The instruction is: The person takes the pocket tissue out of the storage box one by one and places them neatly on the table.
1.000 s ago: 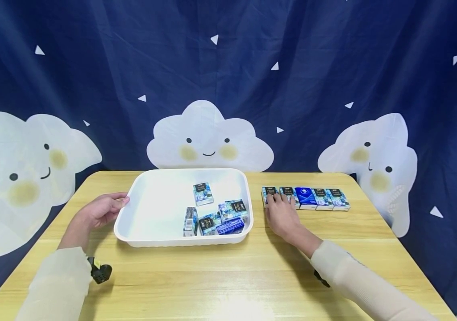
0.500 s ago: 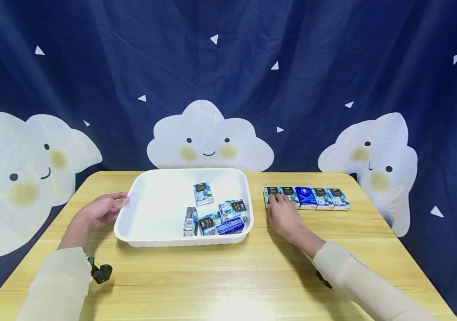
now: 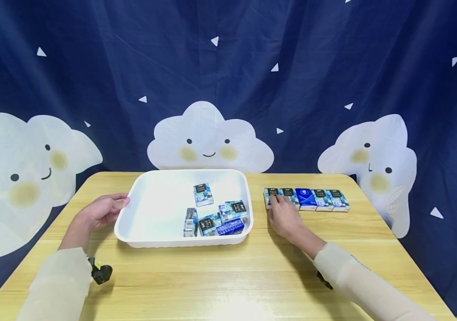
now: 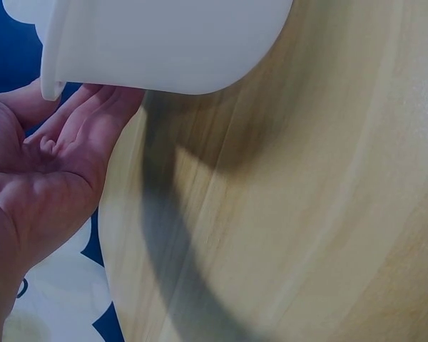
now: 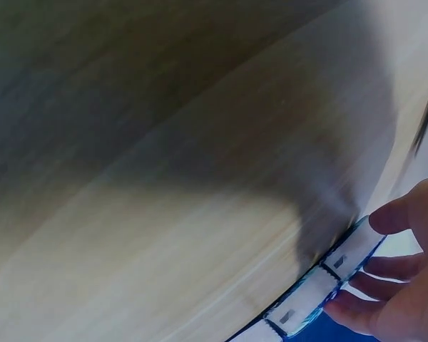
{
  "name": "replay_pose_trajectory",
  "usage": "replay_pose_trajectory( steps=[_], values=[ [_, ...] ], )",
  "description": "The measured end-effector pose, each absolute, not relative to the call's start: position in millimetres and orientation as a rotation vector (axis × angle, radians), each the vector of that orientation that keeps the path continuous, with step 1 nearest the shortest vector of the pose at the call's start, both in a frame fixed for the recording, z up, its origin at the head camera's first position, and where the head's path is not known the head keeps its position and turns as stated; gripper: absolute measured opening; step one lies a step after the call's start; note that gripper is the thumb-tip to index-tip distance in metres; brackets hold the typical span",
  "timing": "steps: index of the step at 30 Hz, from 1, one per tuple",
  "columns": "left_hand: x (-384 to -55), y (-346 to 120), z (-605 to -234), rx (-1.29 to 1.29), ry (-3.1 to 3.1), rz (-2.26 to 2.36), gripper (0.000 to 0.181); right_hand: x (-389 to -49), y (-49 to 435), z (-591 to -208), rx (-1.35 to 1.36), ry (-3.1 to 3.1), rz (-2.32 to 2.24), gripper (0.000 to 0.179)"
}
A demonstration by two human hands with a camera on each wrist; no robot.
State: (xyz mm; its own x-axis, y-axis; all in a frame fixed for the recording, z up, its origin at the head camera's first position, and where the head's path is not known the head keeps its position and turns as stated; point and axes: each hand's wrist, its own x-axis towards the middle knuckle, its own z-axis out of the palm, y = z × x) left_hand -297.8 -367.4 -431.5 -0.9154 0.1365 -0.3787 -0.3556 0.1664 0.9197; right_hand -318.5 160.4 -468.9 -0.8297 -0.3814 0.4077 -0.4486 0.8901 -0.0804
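In the head view my left hand (image 3: 101,211) grips the left rim of a white plastic tray (image 3: 148,241). The left wrist view has the thumb at the rim and the fingers under the tray wall. To the right, small tissue packs lie flat in a row, side by side. My right hand (image 3: 286,221) holds the leftmost tissue pack (image 3: 267,192), thumb at its outer end and fingers over its top, as the right wrist view shows. A plain blue pack (image 3: 306,197) sits mid-row among floral ones. The hand partly covers the two leftmost packs.
Several more tissue packs lie loosely in the tray's right half; one floral pack (image 3: 203,194) lies apart toward the back, another (image 3: 190,222) stands on its side. A dark blue curtain (image 3: 313,53) with clouds hangs behind the wooden table (image 3: 196,281).
My right hand has shifted slightly right, and the leftmost packs have slid right with it, tightening the row. The left hand and tray have stayed put.
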Motion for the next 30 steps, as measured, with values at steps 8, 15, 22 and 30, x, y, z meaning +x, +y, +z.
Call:
replay_pose_trajectory(
  steps=[8, 15, 22, 30],
  values=[
    [-296.6, -367.2, -429.2, -0.2, 2.042, 1.825, 0.076, -320.3, 163.5, -468.8, 0.613, -2.717, 0.236, 0.037],
    [-297.0, -365.3, -427.5, -0.231, 2.061, 1.805, 0.074, -319.9, 164.0, -467.4, 0.604, -2.734, 0.225, 0.039],
    [-296.3, -365.0, -426.3, -0.229, 2.084, 1.774, 0.073, -320.3, 162.9, -466.1, 0.596, -2.74, 0.224, 0.037],
    [-297.7, -365.3, -426.1, -0.226, 2.082, 1.768, 0.071, -322.9, 163.3, -458.0, 0.573, -2.762, 0.289, 0.03]
  ],
)
